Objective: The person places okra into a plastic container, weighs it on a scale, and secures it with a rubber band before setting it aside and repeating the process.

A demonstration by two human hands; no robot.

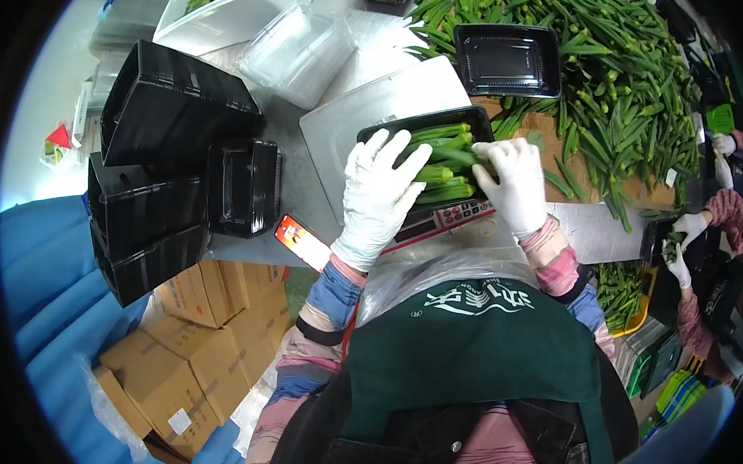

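A black plastic tray holding green okra pods rests on the metal plate of a weighing scale. The scale's red-edged panel with buttons shows at the front. My left hand, in a white glove, lies over the tray's left side with its fingers spread on the okra. At the right side, my right hand, also gloved in white, has its thumb and fingers closed round the end of an okra pod that lies across the others. Part of the tray is hidden under both hands.
A large okra heap covers the right of the table, with a black tray at its edge. Stacked black trays, clear lids and a phone are left. A co-worker's gloved hands show far right.
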